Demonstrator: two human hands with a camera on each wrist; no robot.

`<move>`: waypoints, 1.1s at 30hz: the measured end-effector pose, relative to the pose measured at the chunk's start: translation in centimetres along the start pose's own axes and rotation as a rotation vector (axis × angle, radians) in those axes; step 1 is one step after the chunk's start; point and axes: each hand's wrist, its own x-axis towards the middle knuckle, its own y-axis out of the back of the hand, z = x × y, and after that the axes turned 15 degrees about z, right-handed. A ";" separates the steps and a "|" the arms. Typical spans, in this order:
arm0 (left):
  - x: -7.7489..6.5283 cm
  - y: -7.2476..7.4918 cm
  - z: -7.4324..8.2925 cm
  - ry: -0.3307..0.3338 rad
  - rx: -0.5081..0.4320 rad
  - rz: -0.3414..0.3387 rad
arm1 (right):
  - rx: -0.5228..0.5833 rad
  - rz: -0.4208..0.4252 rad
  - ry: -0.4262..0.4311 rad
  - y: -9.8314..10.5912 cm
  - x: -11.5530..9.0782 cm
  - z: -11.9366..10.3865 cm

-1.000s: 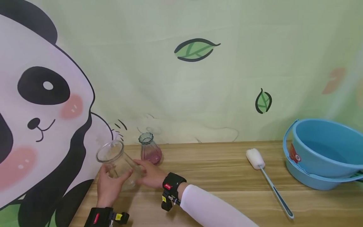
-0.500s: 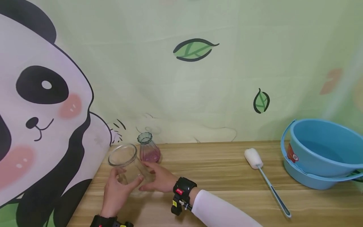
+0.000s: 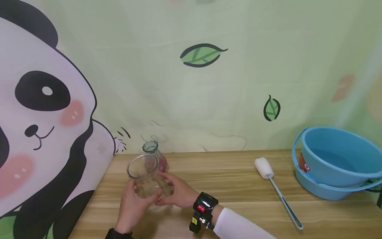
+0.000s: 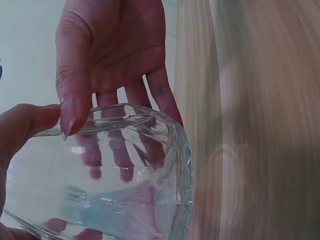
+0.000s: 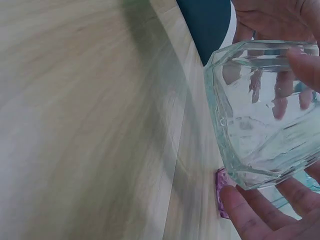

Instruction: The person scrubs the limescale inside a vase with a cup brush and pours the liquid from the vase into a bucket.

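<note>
Both hands hold a clear glass vase (image 3: 149,182) with a round rim and faceted base, tilted slightly leftward in the head view. My left hand (image 3: 132,204) grips its near left side, thumb across the front. My right hand (image 3: 179,191) holds the right side, thumb near the left thumb; in the left wrist view its fingers (image 4: 120,155) show through the glass. The right wrist view shows the vase's base (image 5: 225,125) raised off the table. Just behind stands a smaller vase (image 3: 162,162), bluish at its scalloped neck and pink below, partly covered by the clear one.
A white sponge brush (image 3: 264,168) with a blue-grey handle lies on the wooden table (image 3: 226,186), right of the hands. Blue nested basins (image 3: 334,169) with a handle stand at the far right. A curtain with a panda print (image 3: 44,139) hangs behind.
The clear vase has moved right and slightly down with both hands, from beside the pink vase to in front of it, and tilts less. The head view has shifted slightly.
</note>
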 end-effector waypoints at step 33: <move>-2.8 -11.4 6.5 -0.153 -0.156 -0.186 | -0.003 0.273 -0.169 10.1 -7.4 2.4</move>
